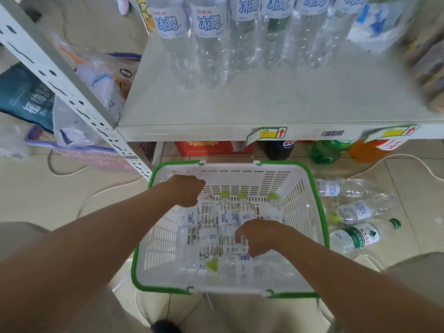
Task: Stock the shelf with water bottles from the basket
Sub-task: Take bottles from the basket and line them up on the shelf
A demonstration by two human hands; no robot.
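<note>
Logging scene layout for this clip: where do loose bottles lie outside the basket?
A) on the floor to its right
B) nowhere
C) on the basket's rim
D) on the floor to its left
A: three loose bottles lie on their sides on the floor tiles right of the basket.

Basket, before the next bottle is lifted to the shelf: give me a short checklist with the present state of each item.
1. Bottles left in the basket: ok, several lie inside.
2. Right hand on a bottle: ok, its fingers curl around one.
3. Left hand holding anything: cannot tell, it looks closed near the back wall.
4. Free space on the shelf: ok, front is bare.
5. Shelf row upright: ok.
</note>
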